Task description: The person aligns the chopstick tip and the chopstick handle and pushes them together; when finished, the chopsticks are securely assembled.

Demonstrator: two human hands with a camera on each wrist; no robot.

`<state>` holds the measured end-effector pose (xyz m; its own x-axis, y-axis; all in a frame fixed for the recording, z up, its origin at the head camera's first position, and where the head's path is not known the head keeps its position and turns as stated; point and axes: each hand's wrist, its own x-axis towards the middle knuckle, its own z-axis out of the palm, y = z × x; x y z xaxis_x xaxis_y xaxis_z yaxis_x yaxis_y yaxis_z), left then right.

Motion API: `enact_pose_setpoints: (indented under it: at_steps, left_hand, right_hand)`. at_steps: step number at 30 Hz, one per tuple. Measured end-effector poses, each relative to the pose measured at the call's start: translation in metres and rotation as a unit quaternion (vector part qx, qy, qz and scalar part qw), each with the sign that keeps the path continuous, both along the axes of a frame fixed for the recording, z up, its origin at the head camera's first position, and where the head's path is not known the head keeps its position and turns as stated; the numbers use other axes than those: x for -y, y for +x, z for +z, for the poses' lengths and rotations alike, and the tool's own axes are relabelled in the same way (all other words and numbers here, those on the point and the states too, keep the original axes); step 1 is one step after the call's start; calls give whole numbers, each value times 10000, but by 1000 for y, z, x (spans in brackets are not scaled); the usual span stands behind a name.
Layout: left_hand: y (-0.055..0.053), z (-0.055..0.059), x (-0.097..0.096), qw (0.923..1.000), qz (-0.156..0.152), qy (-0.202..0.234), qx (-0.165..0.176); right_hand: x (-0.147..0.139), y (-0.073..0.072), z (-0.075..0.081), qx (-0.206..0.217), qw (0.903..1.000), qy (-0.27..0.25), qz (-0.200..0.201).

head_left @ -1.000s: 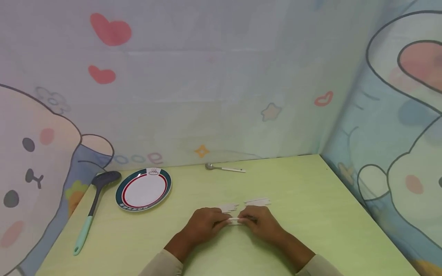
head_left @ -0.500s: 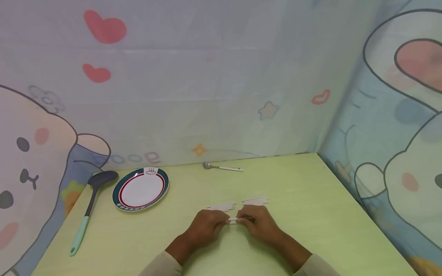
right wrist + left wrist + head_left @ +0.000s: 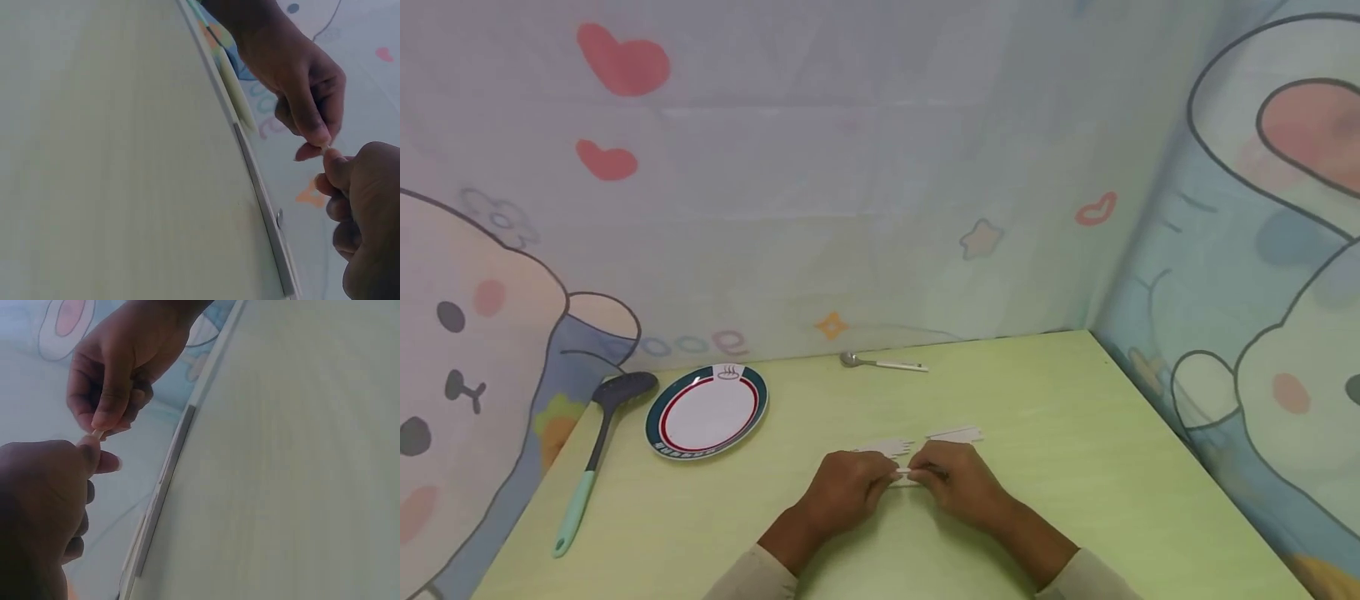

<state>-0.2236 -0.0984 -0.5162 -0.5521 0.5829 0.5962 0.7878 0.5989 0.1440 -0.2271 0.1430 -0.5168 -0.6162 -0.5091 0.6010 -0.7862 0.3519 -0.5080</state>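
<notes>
Low in the frame's middle, the left hand and right hand both pinch a small white stick (ends hidden): a holding step, I think, needing a steady pinch next.

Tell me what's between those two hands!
A bit of thin white stick, pinched by the left hand and right hand; the head view shows it.

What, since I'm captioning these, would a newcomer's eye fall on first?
Probably the person's left grip and right grip, low in the head view's middle, pinching a slim pale strip between them. Next, the round white plate with teal and red rings, back left on the pale green table. Then the larger red heart, upper left on the pastel backdrop.
</notes>
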Motion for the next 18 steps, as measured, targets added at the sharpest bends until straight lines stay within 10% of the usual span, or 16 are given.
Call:
enact_pose_setpoints:
  at_steps: [11,18]
  left_hand:
    - [-5,-3,19,9947,310,32,984]
    - [-10,-15,32,9953,176,408,860]
  right_hand:
    - [-35,-16,-9,418,9959,543,-586]
    - [-42,-17,-20,368,9965,459,-593]
